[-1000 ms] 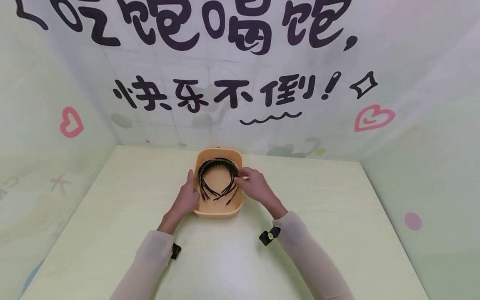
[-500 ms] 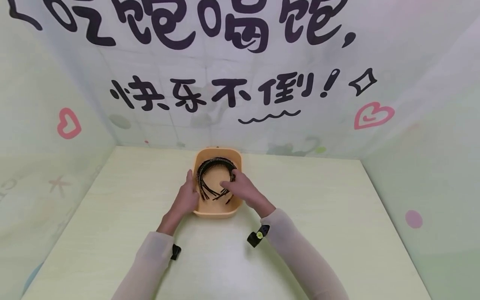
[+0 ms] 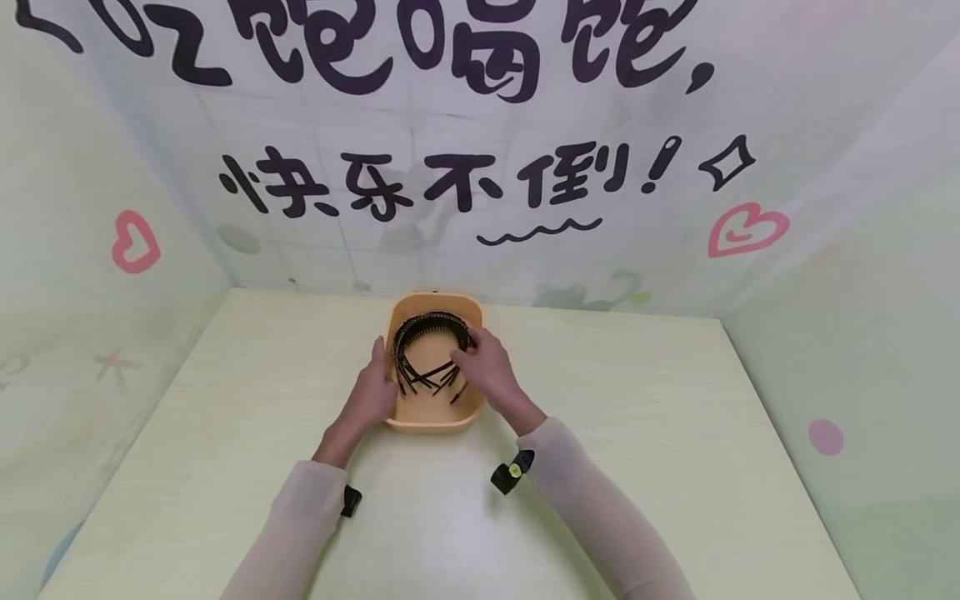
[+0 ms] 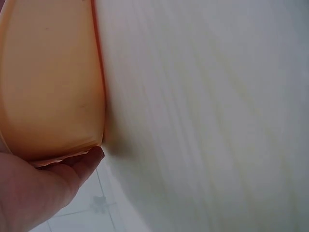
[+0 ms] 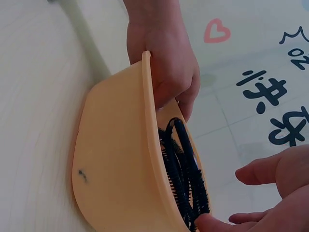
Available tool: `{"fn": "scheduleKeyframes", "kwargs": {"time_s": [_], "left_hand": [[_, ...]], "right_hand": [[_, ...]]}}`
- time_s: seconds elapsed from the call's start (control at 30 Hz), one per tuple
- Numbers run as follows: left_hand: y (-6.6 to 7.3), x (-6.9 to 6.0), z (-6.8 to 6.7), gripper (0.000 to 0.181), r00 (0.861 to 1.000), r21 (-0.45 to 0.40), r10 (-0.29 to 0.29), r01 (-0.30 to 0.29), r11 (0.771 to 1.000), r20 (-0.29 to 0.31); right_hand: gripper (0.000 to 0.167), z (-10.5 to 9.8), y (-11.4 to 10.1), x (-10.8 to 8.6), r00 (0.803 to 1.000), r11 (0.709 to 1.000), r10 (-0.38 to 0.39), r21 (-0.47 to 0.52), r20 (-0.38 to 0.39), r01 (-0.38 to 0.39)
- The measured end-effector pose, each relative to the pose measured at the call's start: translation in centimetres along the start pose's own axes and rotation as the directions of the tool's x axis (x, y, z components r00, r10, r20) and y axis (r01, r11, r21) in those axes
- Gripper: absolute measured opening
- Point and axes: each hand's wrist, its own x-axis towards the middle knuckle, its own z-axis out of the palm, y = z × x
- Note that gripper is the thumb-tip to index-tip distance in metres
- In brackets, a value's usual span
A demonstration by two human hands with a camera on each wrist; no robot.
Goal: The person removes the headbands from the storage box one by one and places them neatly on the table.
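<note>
Black, toothed headbands [image 3: 433,322] have shifted, their slim ends crossing.

Head cam's farthest, facing forward-down over your left hand [image 3: 372,392] and right hand [image 3: 491,372]. Left wrist cam: close on bin [image 4: 53,82] and table [image 4: 207,121]. Right wrist: close, facing past bin toward left hand; shares both, plus lettering [image 5: 263,89], with head.

A rounded plastic bin [image 5: 113,154] is showing pale orange, curved toothed headbands [image 3: 431,320] black; pink hearts [image 3: 747,231] are dotting whitish walls [image 3: 645,262].
</note>
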Motion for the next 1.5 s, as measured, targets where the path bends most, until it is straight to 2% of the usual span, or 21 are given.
{"fn": "scheduleKeyframes", "kwargs": {"time_s": [0.07,0.23,0.53,0.77,0.93,1.07,1.33,1.5], "left_hand": [[0.0,0.0,-0.1,0.078,1.000,-0.004,-0.001,0.001,1.000,0.001],[0.0,0.0,-0.2,0.079,1.000,-0.012,-0.005,0.005,1.000,0.000],[-0.3,0.0,-0.1,0.075,1.000,-0.002,0.010,-0.010,1.000,-0.005],[-0.1,-0.1,0.1,0.076,1.000,-0.011,0.011,-0.011,1.000,-0.003],[0.0,-0.1,-0.1,0.076,1.000,-0.011,0.007,-0.007,1.000,-0.001],[0.0,-0.1,-0.1,0.076,1.000,-0.013,0.011,-0.011,1.000,-0.001],[0.0,0.0,0.1,0.078,1.000,-0.013,0.007,-0.007,1.000,0.002],[-0.1,0.0,0.1,0.076,1.000,0.001,0.011,-0.011,1.000,-0.003]], "right_hand": [[0.054,0.0,0.0,0.2,0.999,1.000,0.006,0.022,-0.031,-0.005],[0.045,0.0,0.0,0.6,0.998,0.994,0.039,0.101,-0.042,-0.034],[0.044,0.4,0.6,1.3,0.994,0.980,0.095,0.181,-0.063,-0.082],[0.037,0.5,0.8,1.3,0.993,0.987,0.052,0.158,-0.109,-0.035],[0.029,0.7,1.0,1.4,0.987,0.995,0.023,0.098,-0.158,-0.007],[0.025,0.9,1.0,1.4,0.983,0.998,0.024,0.055,-0.180,-0.014],[0.034,1.0,0.7,1.4,0.979,0.999,0.044,0.016,-0.198,-0.042],[0.030,0.9,0.9,1.6,0.984,0.984,0.055,0.176,-0.167,-0.025]]}}
